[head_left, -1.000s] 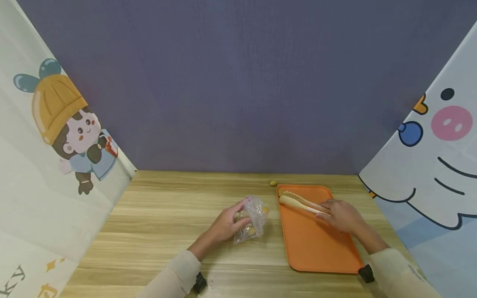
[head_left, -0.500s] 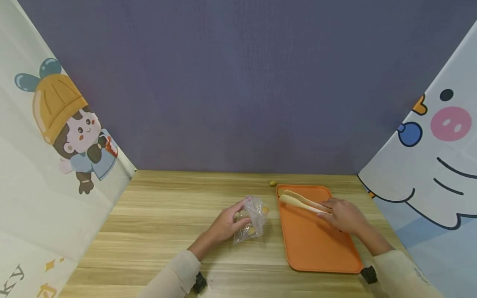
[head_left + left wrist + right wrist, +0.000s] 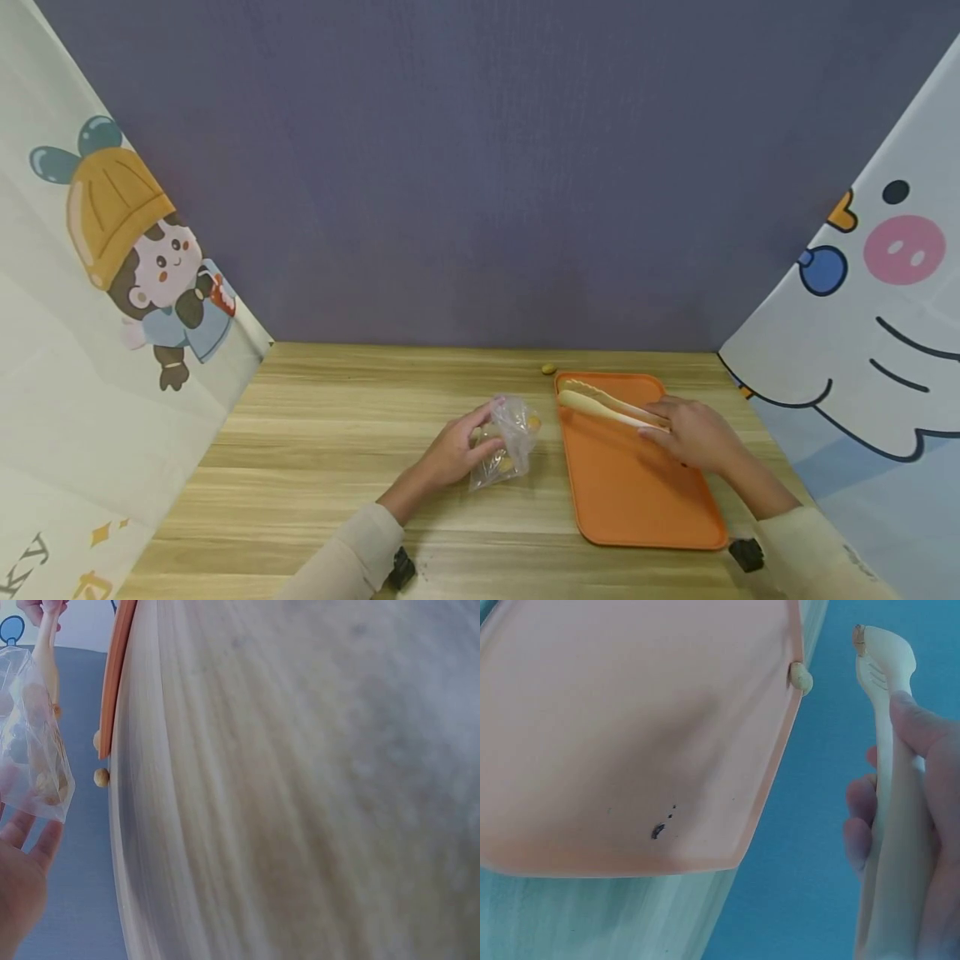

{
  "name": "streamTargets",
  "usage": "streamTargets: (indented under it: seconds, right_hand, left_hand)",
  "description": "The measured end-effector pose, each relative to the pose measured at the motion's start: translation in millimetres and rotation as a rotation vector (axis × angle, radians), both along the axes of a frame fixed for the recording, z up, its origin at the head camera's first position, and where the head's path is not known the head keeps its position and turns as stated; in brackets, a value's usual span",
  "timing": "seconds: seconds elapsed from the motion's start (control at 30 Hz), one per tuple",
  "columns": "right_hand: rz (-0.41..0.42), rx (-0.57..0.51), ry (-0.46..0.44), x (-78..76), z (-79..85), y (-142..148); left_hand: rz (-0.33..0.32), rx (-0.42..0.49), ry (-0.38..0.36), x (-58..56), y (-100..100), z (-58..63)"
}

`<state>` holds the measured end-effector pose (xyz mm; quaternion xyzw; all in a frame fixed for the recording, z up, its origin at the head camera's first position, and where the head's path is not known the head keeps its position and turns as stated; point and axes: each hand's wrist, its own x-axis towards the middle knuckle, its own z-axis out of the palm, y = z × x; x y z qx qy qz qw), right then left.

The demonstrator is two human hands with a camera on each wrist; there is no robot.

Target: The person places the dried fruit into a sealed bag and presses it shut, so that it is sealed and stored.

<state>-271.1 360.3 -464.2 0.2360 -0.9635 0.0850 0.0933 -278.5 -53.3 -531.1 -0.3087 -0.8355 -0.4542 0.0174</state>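
Head view, bag: the left hand (image 3: 450, 454) cups a clear plastic bag (image 3: 507, 442) standing on the bench (image 3: 322, 433) mid-scene, fingers curled round its near-left side. It looks light, floppy and slick, so I'd take it by the gathered top.
Head view, tongs: the right hand (image 3: 693, 433) grips pale tongs (image 3: 600, 404) by the handle end, over the far part of the orange tray (image 3: 637, 500). They look stiff and light.
Head view, stray: a small yellowish nut (image 3: 549, 368) lies just beyond the tray's far left corner.
Left wrist view: bag (image 3: 34, 742) holds brownish lumps; fingers (image 3: 22, 847) mostly out of frame.
Right wrist view: fingers (image 3: 915, 727) wrap the tongs (image 3: 885, 750), cream-coloured with a scalloped tip; tray (image 3: 630, 735) is bare but for dark specks.
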Motion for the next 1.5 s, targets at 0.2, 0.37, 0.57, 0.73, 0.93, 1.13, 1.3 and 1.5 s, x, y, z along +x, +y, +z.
streamTargets:
  seconds: [0.2,0.37,0.57,0.73,0.93,1.13,1.3,1.5]
  right_hand:
    - [0.011,0.010,0.002,4.7,9.2,-6]
    - [0.019,0.002,0.006,9.7,17.7,-13]
    - [0.037,0.004,0.028,15.2,26.7,-19]
    - [0.062,-0.005,0.036,19.0,33.4,-23]
    - [0.102,-0.028,0.044,22.8,40.6,-28]
    - [0.129,-0.046,0.030,25.7,47.6,-34]
    - [0.152,-0.045,0.020,27.3,53.6,-40]
    - [0.182,-0.069,0.026,26.0,52.2,-44]
  left_hand:
    - [0.005,-0.003,-0.010,-0.1,0,0.0]
    - [0.006,-0.004,-0.003,0.3,-1,0.7]
    - [0.004,-0.010,0.006,1.1,-1,1.8]
    - [0.006,-0.002,-0.001,2.5,-1,3.7]
    - [0.004,-0.004,-0.003,2.0,-1,2.6]
    - [-0.016,-0.002,-0.001,1.2,0,1.7]
    - [-0.016,0.001,-0.009,1.7,2,3.2]
    - [-0.019,-0.006,-0.008,3.3,3,4.2]
